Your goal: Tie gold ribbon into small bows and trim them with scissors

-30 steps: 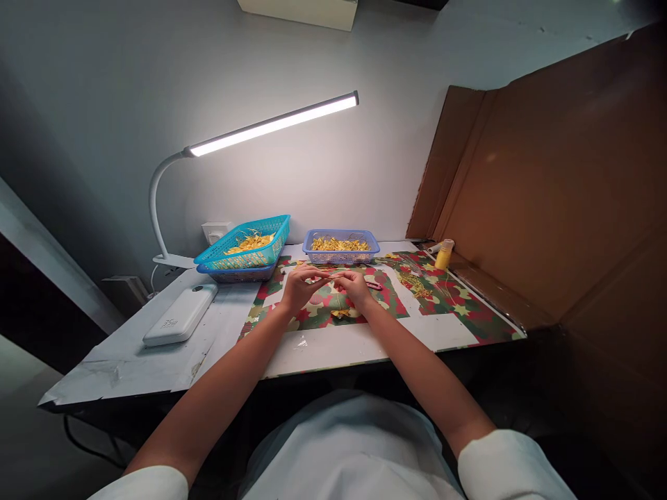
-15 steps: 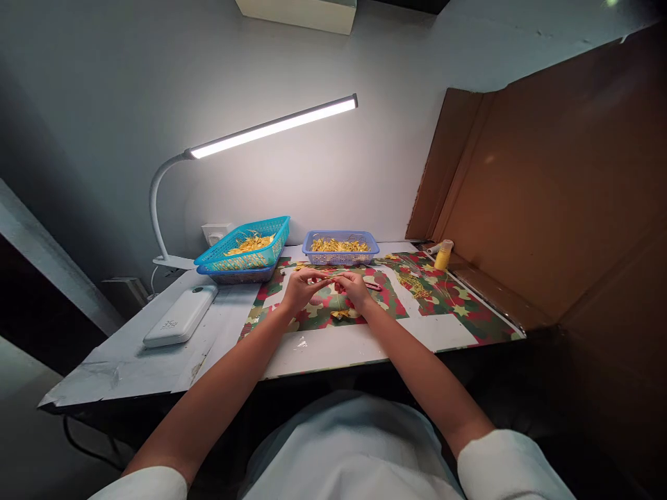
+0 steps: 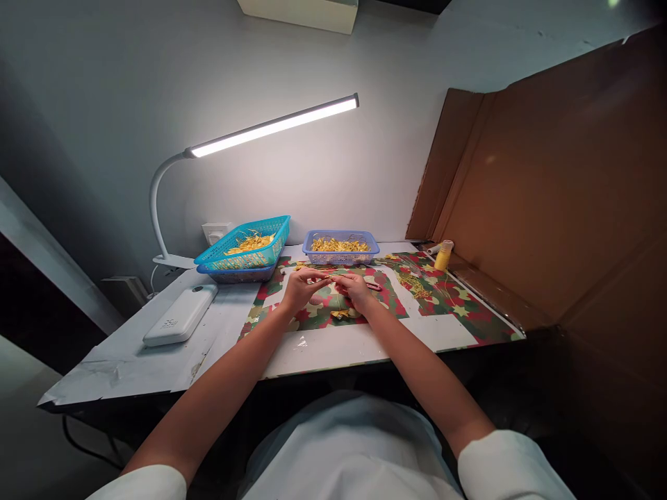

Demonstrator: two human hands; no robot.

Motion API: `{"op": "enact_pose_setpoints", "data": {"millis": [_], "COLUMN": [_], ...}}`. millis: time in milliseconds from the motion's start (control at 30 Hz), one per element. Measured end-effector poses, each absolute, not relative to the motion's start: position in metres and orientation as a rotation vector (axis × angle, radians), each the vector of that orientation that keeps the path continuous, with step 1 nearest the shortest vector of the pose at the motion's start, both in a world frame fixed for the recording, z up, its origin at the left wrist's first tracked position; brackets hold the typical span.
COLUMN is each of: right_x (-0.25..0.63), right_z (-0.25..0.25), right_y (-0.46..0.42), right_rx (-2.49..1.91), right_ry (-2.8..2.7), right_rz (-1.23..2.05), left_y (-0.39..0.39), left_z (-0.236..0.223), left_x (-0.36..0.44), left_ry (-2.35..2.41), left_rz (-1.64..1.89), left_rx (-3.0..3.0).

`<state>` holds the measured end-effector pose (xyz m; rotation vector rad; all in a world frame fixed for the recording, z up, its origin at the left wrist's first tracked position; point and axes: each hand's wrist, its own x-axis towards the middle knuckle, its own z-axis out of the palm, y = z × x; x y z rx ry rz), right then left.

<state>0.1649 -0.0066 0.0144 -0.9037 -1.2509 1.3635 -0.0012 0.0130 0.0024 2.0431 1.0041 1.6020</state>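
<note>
My left hand (image 3: 301, 287) and my right hand (image 3: 356, 288) meet over the middle of the table, fingertips pinched on a thin gold thread (image 3: 329, 279) stretched between them. A strand of it hangs down to a small gold ornament (image 3: 340, 314) lying on the patterned paper (image 3: 442, 295) just below my right hand. Behind my hands stand a pale blue basket (image 3: 341, 248) and a turquoise basket (image 3: 244, 251), both holding yellow-gold pieces.
A white power bank (image 3: 180, 314) lies at the left. A white desk lamp (image 3: 271, 128) arches over the table. A yellow bottle (image 3: 444, 255) stands at the back right beside a tall cardboard screen (image 3: 547, 201). Red-handled scissors (image 3: 373, 285) lie by my right hand.
Both hands stay in place over the table, with only slight finger movement on the thread. Nothing else has moved.
</note>
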Motion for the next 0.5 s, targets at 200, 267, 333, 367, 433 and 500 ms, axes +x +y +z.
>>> {"op": "enact_pose_setpoints", "data": {"millis": [200,267,333,367,433,500], "right_x": [0.1663,0.1667,0.1666,0.1665,0.1660,0.1654], "right_z": [0.0116,0.0110,0.0111,0.0113,0.0119,0.0122], "right_y": [-0.0051,-0.0056,-0.0065,-0.0069,-0.0076,-0.0079], "right_rx": [-0.870,-0.843,-0.819,-0.813,-0.821,-0.839], "right_ry": [-1.242,-1.240,-1.238,-1.236,-1.227,-1.214], "right_rz": [1.464,1.492,1.496,1.492,1.478,1.461], "left_y": [0.0127,0.0127,0.0129,0.0130,0.0128,0.0121], "left_z": [0.0023,0.0019,0.0014,0.0011,0.0008,0.0010], "left_x": [-0.0013,-0.0009,-0.0004,-0.0002,0.0000,0.0000], "left_ry": [0.985,0.971,0.968,0.972,0.981,0.978], "left_rz": [1.600,1.595,1.598,1.601,1.609,1.621], "left_rx": [1.985,1.977,1.971,1.972,1.984,2.009]}}
